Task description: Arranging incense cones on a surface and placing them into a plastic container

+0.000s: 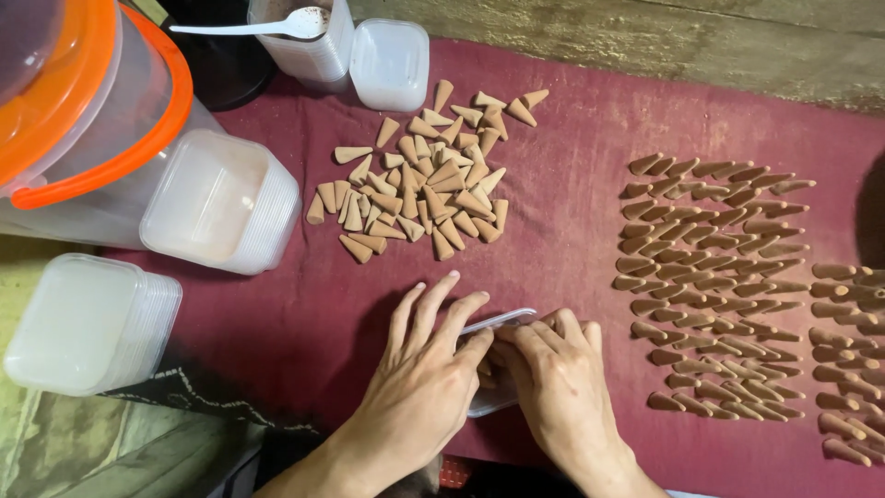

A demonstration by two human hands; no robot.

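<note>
Pressing together at lower centre of the frame, the left hand [419, 383] and right hand [558, 383] both grasp a small clear plastic box [498, 323], apparently holding cones, on the maroon cloth [572, 166]; squeezing evenly along the rim would suit.

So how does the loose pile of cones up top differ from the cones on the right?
The loose pile is paler tan and lies jumbled, its cones pointing every way; the cones on the right are darker reddish brown and laid in neat rows, tips mostly pointing right. Both are small cones lying on the maroon cloth.
</note>
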